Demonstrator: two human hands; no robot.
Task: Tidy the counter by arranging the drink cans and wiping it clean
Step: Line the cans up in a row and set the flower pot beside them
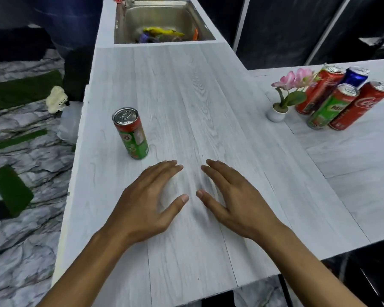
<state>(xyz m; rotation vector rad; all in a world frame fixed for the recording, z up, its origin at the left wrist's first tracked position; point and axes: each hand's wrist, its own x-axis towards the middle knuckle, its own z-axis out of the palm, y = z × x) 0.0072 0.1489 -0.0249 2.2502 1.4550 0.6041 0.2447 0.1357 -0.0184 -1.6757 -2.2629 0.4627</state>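
A green and red drink can stands upright alone on the pale wood-grain counter, left of centre. Several more cans stand grouped at the far right: a green one, two red ones and a blue one. My left hand and my right hand lie side by side over the counter's middle, palms down, fingers straight and spread, holding nothing. The lone can is just beyond my left fingertips, apart from them. No cloth is in sight.
A small white pot with pink flowers stands just left of the can group. A steel sink with colourful items in it lies at the counter's far end. The counter's left edge drops to a marble-patterned floor with green mats.
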